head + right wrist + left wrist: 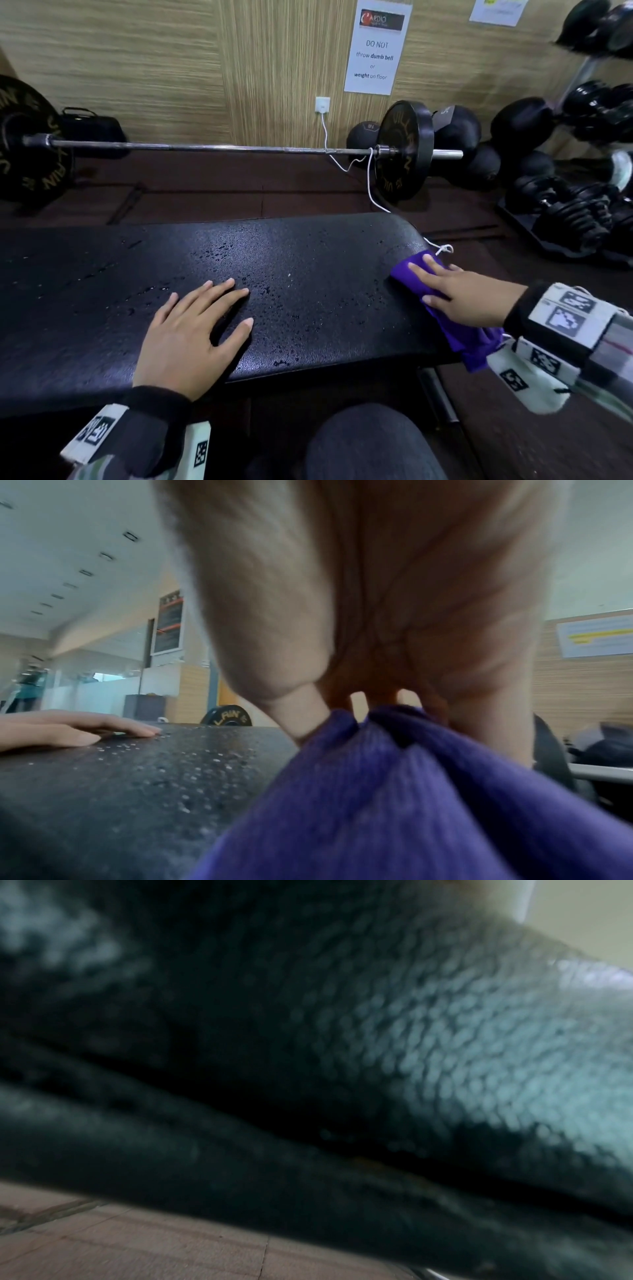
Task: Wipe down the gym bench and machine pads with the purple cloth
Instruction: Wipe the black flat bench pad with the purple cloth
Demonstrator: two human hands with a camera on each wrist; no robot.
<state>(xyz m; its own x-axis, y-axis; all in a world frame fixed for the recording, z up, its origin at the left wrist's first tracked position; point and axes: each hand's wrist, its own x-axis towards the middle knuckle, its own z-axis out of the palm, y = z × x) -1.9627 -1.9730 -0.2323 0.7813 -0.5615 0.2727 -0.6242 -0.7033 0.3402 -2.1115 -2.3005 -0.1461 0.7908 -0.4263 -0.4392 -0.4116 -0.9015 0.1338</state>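
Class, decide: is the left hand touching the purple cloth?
Apart. The head view shows the left hand flat on the bench, bare wet pad separating it from the purple cloth.

Bench pad (291, 274) runs left-right directly before the person's knee (370, 445). Left hand (191, 339) lies flat on pad, near its front edge, middle. Right hand (469, 298) on cloth (407, 270), pressed on pad's right end; cloth's tail hangs off the front-right edge. Barbell (212, 148) on floor behind bench, parallel to it. Dumbbell rack (589, 137) far right. Sign (376, 48) on wall behind barbell.
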